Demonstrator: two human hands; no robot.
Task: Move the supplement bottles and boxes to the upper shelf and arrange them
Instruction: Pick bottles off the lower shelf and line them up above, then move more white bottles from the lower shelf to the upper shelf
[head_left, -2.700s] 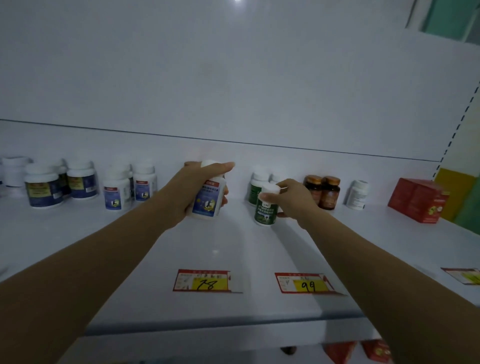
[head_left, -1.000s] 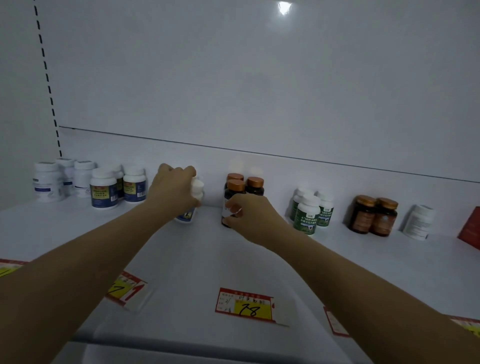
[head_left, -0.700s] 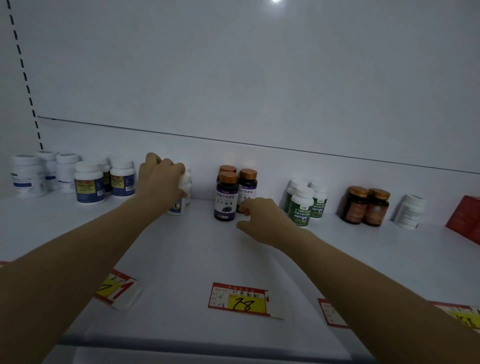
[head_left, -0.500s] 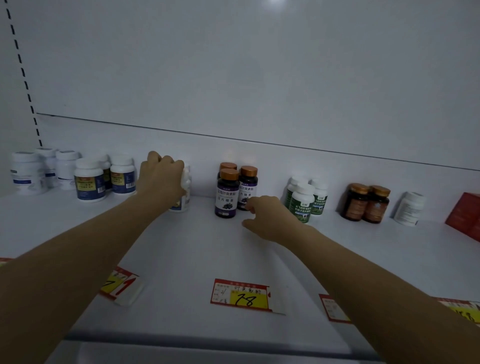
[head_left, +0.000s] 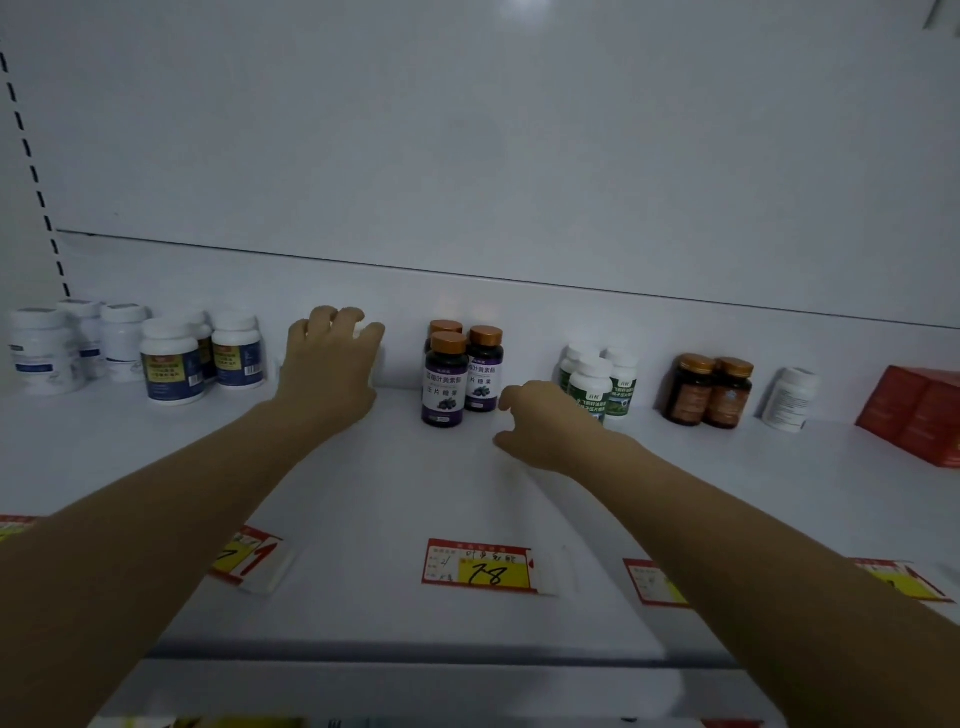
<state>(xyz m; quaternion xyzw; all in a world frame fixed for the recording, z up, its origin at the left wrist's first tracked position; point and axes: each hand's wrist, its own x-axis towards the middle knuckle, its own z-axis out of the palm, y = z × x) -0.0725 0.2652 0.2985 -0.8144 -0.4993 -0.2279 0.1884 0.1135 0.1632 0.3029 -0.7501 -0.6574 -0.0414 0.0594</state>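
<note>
I see purple-labelled dark plastic bottles with copper caps, white round bottles with green labels, a red cardboard box, and a red-and-yellow paper price tag.

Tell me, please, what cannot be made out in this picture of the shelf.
In the head view:
Whatever the left hand covers: hidden by the hand; grip unclear.
The rear purple bottle: only its cap shows behind the front purple bottles.
The red box: cut off by the right edge.
The price tag: partly under the right forearm.
</note>
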